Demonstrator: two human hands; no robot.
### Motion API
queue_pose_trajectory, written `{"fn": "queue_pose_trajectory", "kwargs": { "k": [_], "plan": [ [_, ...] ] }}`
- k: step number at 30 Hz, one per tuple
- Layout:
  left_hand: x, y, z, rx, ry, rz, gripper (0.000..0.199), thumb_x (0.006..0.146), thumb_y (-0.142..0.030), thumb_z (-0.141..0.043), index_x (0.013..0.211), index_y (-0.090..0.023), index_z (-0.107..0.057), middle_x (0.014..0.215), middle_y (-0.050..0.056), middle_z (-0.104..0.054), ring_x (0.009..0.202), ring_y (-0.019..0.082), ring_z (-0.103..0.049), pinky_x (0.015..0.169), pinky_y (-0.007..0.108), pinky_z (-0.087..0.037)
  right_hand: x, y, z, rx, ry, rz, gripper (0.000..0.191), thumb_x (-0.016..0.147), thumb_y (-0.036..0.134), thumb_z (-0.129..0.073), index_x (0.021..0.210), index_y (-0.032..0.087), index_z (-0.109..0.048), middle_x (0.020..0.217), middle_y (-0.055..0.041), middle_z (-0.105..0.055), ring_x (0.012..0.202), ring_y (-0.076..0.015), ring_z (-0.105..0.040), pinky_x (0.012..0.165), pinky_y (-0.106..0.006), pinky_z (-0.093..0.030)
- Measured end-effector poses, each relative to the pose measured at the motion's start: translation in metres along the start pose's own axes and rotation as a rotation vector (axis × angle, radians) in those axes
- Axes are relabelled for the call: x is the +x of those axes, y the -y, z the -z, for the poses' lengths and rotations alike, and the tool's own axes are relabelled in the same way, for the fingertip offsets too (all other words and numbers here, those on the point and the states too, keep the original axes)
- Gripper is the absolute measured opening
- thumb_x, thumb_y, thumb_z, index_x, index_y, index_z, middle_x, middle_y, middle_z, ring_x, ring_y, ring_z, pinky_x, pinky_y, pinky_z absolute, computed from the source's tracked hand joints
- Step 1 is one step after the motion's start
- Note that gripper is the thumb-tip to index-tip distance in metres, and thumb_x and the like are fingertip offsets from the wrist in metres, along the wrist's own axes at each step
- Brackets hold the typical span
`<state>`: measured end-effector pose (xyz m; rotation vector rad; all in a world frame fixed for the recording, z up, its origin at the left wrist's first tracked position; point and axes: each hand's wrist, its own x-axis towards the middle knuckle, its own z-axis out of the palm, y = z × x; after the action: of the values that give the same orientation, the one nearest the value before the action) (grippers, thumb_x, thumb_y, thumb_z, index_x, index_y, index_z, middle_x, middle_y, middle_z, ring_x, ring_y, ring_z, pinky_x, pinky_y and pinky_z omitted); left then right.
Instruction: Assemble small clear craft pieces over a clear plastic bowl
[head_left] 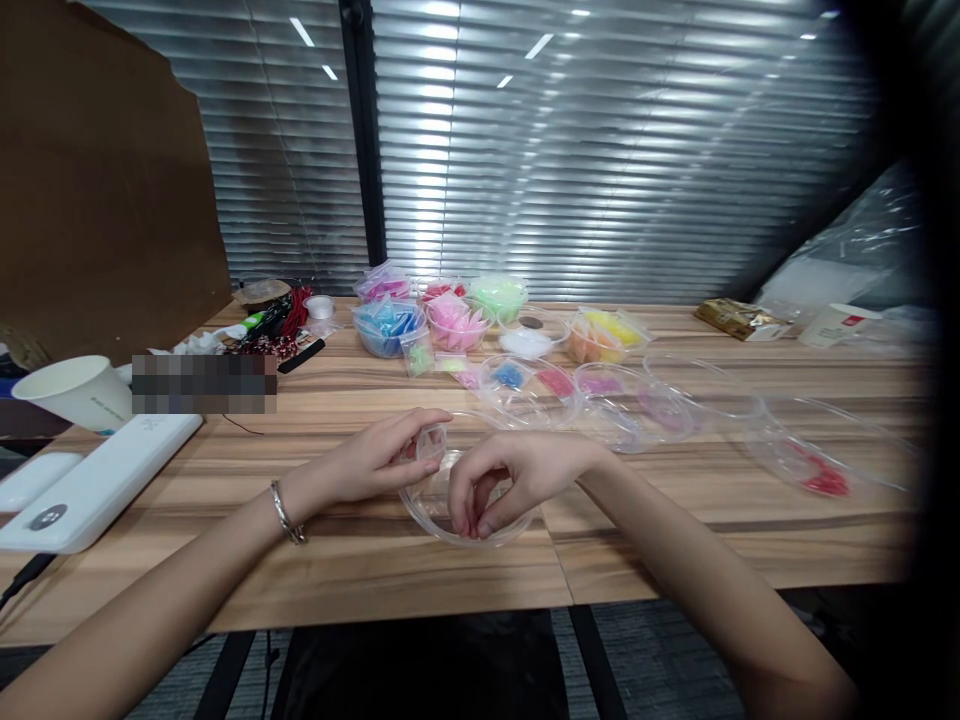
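Note:
A round clear plastic bowl (427,515) stands on the table in front of me. My left hand (394,455) is at its left rim, with thumb and fingers closed on a small clear plastic bag (432,442). My right hand (510,480) reaches down over the bowl, fingertips pressed together inside it. Whatever those fingertips hold, if anything, is too small or hidden to make out. Just beyond the hands lie clear round containers with small blue beads (508,375) and red-pink beads (555,382) in little bags.
Farther back are bowls with blue pieces (390,325), pink pieces (457,325), green pieces (499,295) and yellow pieces (611,330). At right, a clear container holds red pieces (825,475). A white power bank (112,485) and paper cup (75,390) stand left.

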<state>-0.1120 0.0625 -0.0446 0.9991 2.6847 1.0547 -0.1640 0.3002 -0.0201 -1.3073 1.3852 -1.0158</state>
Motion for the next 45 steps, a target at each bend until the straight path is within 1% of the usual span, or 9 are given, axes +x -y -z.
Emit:
{"fn": "queue_pose_trajectory", "kwargs": {
  "k": [9, 16, 20, 23, 28, 33, 37, 41, 45],
  "plan": [
    [-0.0009, 0.0021, -0.0002, 0.013, 0.005, 0.017, 0.052, 0.095, -0.044, -0.046, 0.141, -0.024, -0.034, 0.138, 0.01, -0.048, 0.124, 0.022, -0.05, 0.099, 0.033, -0.047, 0.0007, 0.0079, -0.002, -0.138, 0.008, 0.028, 0.018, 0.086, 0.02, -0.064, 0.099, 0.009, -0.067, 0.095, -0.0071, -0.067, 0.086, -0.0102, -0.062, 0.078, -0.019, -0.05],
    [-0.0004, 0.0018, 0.0008, 0.002, 0.01, 0.011, 0.051, 0.095, -0.043, -0.047, 0.141, -0.025, -0.035, 0.139, 0.009, -0.048, 0.125, 0.021, -0.05, 0.102, 0.034, -0.046, 0.0022, 0.0053, -0.0015, -0.183, 0.02, 0.073, 0.018, 0.088, 0.021, -0.062, 0.098, 0.007, -0.068, 0.094, -0.0093, -0.068, 0.087, -0.0124, -0.063, 0.079, -0.022, -0.049],
    [-0.0002, 0.0041, 0.0002, 0.011, 0.002, -0.011, 0.052, 0.094, -0.042, -0.048, 0.141, -0.023, -0.036, 0.138, 0.01, -0.049, 0.121, 0.021, -0.052, 0.099, 0.033, -0.048, 0.0016, 0.0043, -0.0015, -0.167, 0.0, 0.084, 0.016, 0.087, 0.02, -0.063, 0.096, 0.008, -0.069, 0.094, -0.0086, -0.068, 0.087, -0.0122, -0.063, 0.08, -0.022, -0.049],
    [-0.0003, 0.0058, -0.0006, 0.018, -0.002, -0.014, 0.052, 0.094, -0.041, -0.048, 0.141, -0.022, -0.037, 0.137, 0.011, -0.049, 0.12, 0.021, -0.053, 0.097, 0.033, -0.049, 0.0011, 0.005, -0.0015, -0.147, 0.009, 0.101, 0.016, 0.085, 0.02, -0.065, 0.095, 0.008, -0.07, 0.094, -0.0092, -0.068, 0.088, -0.0119, -0.063, 0.081, -0.021, -0.049],
    [-0.0001, 0.0057, -0.0008, 0.02, 0.004, -0.011, 0.051, 0.094, -0.042, -0.047, 0.141, -0.023, -0.036, 0.138, 0.01, -0.049, 0.123, 0.022, -0.051, 0.101, 0.035, -0.048, 0.0017, 0.0058, -0.0016, -0.15, 0.005, 0.126, 0.017, 0.085, 0.022, -0.066, 0.094, 0.007, -0.07, 0.093, -0.0092, -0.068, 0.087, -0.0122, -0.063, 0.081, -0.022, -0.049],
    [0.0005, 0.0043, -0.0001, 0.013, 0.005, -0.002, 0.051, 0.095, -0.042, -0.047, 0.141, -0.024, -0.036, 0.138, 0.01, -0.049, 0.123, 0.022, -0.051, 0.101, 0.035, -0.047, 0.002, 0.0074, -0.0031, -0.169, -0.014, 0.079, 0.016, 0.086, 0.02, -0.064, 0.095, 0.008, -0.068, 0.092, -0.0079, -0.067, 0.084, -0.0103, -0.062, 0.076, -0.019, -0.049],
    [0.0004, 0.0046, 0.0, 0.016, 0.002, -0.014, 0.052, 0.095, -0.042, -0.047, 0.141, -0.023, -0.036, 0.136, 0.011, -0.05, 0.12, 0.021, -0.052, 0.099, 0.034, -0.048, 0.0014, 0.0067, -0.0045, -0.189, -0.027, 0.046, 0.017, 0.086, 0.024, -0.064, 0.095, 0.01, -0.066, 0.09, -0.006, -0.066, 0.081, -0.0104, -0.062, 0.075, -0.02, -0.049],
    [0.0001, 0.0062, -0.0005, 0.011, 0.0, -0.023, 0.051, 0.094, -0.041, -0.047, 0.141, -0.024, -0.035, 0.134, 0.009, -0.051, 0.118, 0.02, -0.053, 0.097, 0.032, -0.048, 0.0009, 0.0058, -0.0065, -0.13, -0.05, 0.025, 0.018, 0.084, 0.023, -0.067, 0.095, 0.011, -0.063, 0.086, -0.0041, -0.065, 0.077, -0.009, -0.061, 0.07, -0.018, -0.05],
    [-0.0006, 0.0069, -0.001, 0.016, 0.002, -0.012, 0.05, 0.095, -0.042, -0.047, 0.141, -0.027, -0.034, 0.133, 0.007, -0.052, 0.118, 0.02, -0.053, 0.096, 0.031, -0.048, 0.0014, 0.0066, -0.0078, -0.085, -0.061, 0.014, 0.017, 0.083, 0.02, -0.067, 0.095, 0.011, -0.061, 0.085, -0.0035, -0.064, 0.077, -0.0083, -0.061, 0.07, -0.018, -0.051]
  ]
}}
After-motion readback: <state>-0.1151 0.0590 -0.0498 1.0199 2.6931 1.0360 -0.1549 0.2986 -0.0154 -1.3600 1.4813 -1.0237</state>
